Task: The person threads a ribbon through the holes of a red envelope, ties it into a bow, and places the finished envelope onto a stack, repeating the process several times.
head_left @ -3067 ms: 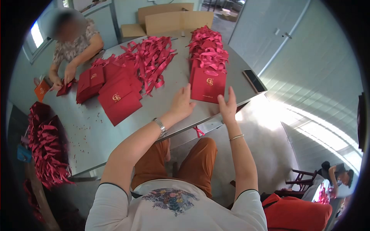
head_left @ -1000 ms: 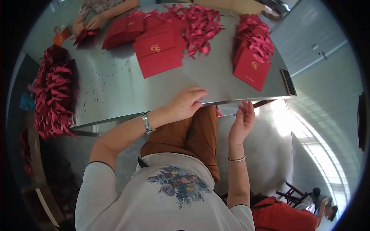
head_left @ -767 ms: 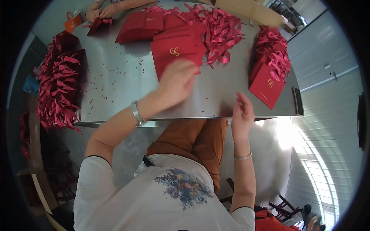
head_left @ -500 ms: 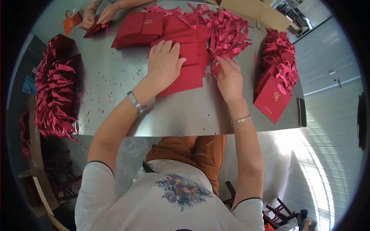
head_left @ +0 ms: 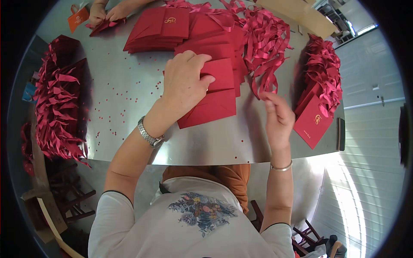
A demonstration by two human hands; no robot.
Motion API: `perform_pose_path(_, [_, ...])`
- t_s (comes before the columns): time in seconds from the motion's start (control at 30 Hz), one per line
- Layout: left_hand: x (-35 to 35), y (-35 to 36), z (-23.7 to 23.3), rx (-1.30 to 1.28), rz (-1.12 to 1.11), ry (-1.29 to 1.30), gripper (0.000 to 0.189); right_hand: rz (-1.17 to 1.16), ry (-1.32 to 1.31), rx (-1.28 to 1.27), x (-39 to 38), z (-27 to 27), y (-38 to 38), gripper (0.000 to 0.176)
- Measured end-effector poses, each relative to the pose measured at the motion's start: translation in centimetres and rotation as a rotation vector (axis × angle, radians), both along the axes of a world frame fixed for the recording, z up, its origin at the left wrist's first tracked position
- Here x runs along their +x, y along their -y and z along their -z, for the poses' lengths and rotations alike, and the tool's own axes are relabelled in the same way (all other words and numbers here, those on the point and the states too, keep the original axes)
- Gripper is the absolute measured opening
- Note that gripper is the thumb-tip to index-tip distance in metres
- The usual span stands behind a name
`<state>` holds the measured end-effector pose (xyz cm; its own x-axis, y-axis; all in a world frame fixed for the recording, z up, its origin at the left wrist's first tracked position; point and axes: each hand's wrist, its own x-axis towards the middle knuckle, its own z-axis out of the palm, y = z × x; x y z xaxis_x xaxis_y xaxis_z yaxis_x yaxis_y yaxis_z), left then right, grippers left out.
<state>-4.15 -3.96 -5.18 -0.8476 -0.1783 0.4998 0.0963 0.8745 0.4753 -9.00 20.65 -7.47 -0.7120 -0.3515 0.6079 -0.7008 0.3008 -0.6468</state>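
Red paper bag held over a flat stack on the steel table.
The stack of flat bags is spread mid-table, with the ribbon pile just beside it. The top bag is clasped by the left hand, whose fingers are curled over its edge. A ribbon strand is pinched by the right hand.

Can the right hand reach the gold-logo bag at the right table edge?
Probably yes: the right hand hovers just beside that red bag, with only bare table between, though it seems to pinch a ribbon.
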Motion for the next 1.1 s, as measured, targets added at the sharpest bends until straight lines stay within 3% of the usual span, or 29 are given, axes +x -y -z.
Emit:
perform_pose_path(0.1, [0.6, -0.7, -1.2, 0.088, 0.073, 0.105, 0.033, 0.043, 0.001, -0.101, 2.0, -2.0, -0.6, 0.012])
perform_pose_path(0.27, [0.5, -2.8, -1.8, 0.279, 0.244, 0.275, 0.026, 0.057, 0.398, -0.201, 4.9, -1.6, 3.4, 0.013])
perform_pose_path(0.3, [0.5, -3.3, -1.5, 0.332, 0.262, 0.304, 0.025, 0.126, 0.236, -0.075, 4.5, -0.8, 3.5, 0.011])
perform_pose_path(0.37, [0.3, -3.8, -0.8, 0.381, 0.279, 0.347, 0.024, 0.157, 0.259, -0.073, 4.1, -0.1, 3.3, 0.010])
perform_pose_path(0.43, [0.0, -4.0, 0.0, 0.586, 0.402, 0.408, 0.028, 0.196, 0.281, -0.074, 4.0, 0.0, 3.2, 0.009])
perform_pose_path(0.67, [0.3, -4.8, 0.8, 0.577, 0.372, 0.410, 0.024, 0.192, 0.254, 0.000, 3.7, 1.2, 3.2, 0.006])
perform_pose_path(0.83, [1.1, -4.6, 2.5, 0.428, 0.327, 0.323, 0.024, 0.199, 0.212, 0.047, 3.8, 1.5, 4.0, 0.006])
perform_pose_path(0.93, [1.5, -5.1, 2.3, 0.435, 0.291, 0.406, 0.023, 0.171, 0.091, 0.163, 3.5, 1.4, 4.0, 0.005])
perform_pose_path(1.0, [1.5, -5.4, 3.0, 0.404, 0.308, 0.363, 0.023, 0.184, -0.074, 0.374, 3.4, 1.3, 3.9, 0.005])
perform_pose_path(1.1, [1.7, -5.7, 3.2, 0.324, 0.335, 0.255, 0.024, 0.198, 0.095, 0.386, 3.7, 0.1, 4.0, 0.011])
